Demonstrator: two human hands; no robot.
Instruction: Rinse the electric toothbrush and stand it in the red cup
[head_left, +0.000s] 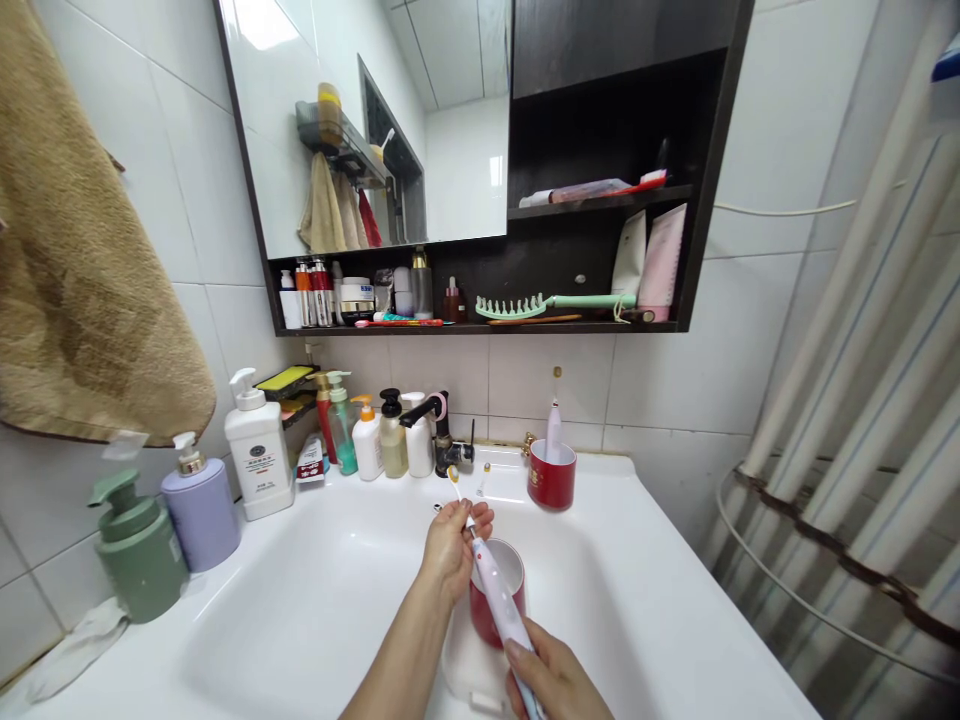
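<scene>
My right hand (561, 672) is wrapped round the lower part of a pale pink electric toothbrush (496, 588), which slants up and to the left over the sink. At its upper end, my left hand (444, 552) pinches the white neck of the toothbrush head (454, 478). A short thin shaft seems to show between head and handle; whether they are joined I cannot tell. Right beneath the handle, a red cup (486, 612) with a white inside stands in the sink, partly covered by the toothbrush and my hands.
The white sink (300, 600) has a black faucet (444, 430) at its back. A second red cup (551, 480) holding another toothbrush (553, 425) stands on the right rim. Several pump bottles (367, 442) line the back left. Overhead hangs a dark mirror cabinet (480, 328).
</scene>
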